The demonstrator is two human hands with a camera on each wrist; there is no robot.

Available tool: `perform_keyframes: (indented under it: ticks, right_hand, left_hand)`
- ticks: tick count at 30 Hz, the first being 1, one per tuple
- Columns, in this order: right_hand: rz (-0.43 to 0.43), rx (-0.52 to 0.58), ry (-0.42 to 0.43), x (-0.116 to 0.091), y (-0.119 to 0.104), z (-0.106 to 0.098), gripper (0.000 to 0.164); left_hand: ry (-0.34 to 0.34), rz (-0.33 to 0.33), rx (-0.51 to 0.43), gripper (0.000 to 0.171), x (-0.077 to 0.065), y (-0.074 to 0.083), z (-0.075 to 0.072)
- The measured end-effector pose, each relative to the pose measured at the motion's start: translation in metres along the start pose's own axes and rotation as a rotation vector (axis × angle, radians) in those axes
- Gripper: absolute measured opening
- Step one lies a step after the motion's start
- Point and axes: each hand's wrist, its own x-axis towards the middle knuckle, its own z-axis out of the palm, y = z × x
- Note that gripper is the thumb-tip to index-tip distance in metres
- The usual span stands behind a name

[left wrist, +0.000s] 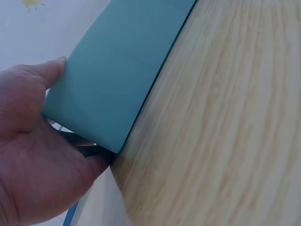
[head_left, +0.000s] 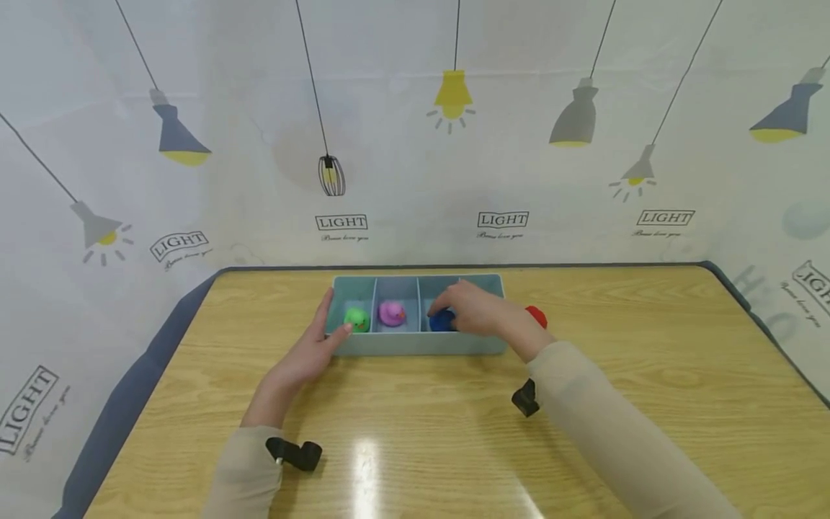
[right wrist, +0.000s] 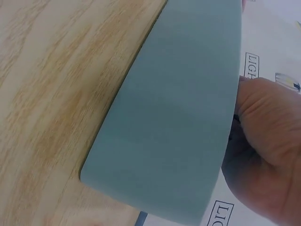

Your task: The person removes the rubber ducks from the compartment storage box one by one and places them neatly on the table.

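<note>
A blue-green divided tray (head_left: 415, 344) lies on the table. My left hand (head_left: 310, 353) grips its left end, thumb over the front rim and fingers along the end wall; the left wrist view shows the hand (left wrist: 42, 141) round that corner. In the leftmost compartment sits a green toy duck (head_left: 357, 318); a pink toy duck (head_left: 392, 313) occupies the one beside it. My right hand (head_left: 476, 310) reaches down into the third compartment, its fingers round a blue toy (head_left: 442, 321) whose shape is partly covered. In the right wrist view, the front wall (right wrist: 164, 108) hides the right fingertips.
Just right of the tray, a red object (head_left: 537, 316) shows partly behind my right forearm. The wood-grain table (head_left: 415, 432) extends in front and to both sides. Behind it hangs a white cloth (head_left: 402, 144) printed with lamps.
</note>
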Motion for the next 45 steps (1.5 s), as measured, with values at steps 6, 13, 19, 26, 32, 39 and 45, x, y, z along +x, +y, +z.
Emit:
perform_keyframes:
  ticks: [6, 13, 19, 26, 32, 39, 45]
  right_hand:
    - [-0.032, -0.068, 0.015, 0.0, -0.001, 0.001, 0.037]
    - [-0.132, -0.038, 0.095, 0.0, 0.003, 0.004, 0.023]
    - [-0.142, 0.019, 0.158, 0.0, 0.006, 0.007, 0.022]
    - [-0.114, 0.065, 0.231, -0.003, 0.006, 0.007, 0.025]
    - [-0.108, 0.102, 0.267, -0.006, 0.004, 0.0, 0.025]
    - [-0.13, 0.097, 0.377, -0.016, 0.001, -0.01, 0.025]
    - [-0.119, 0.089, 0.434, -0.029, 0.006, -0.017, 0.025]
  left_hand:
    - [-0.007, 0.001, -0.006, 0.08, -0.001, 0.0, 0.001]
    - [-0.002, -0.002, -0.016, 0.08, -0.001, 0.001, 0.001]
    - [-0.002, -0.002, -0.015, 0.08, -0.001, 0.002, 0.0]
    - [-0.02, -0.008, -0.019, 0.08, -0.001, 0.004, 0.001]
    - [-0.015, -0.011, -0.027, 0.08, -0.001, 0.004, 0.0]
    - [-0.017, -0.008, -0.038, 0.08, 0.0, 0.002, 0.0]
    - [-0.013, -0.004, -0.038, 0.08, -0.002, 0.004, 0.0]
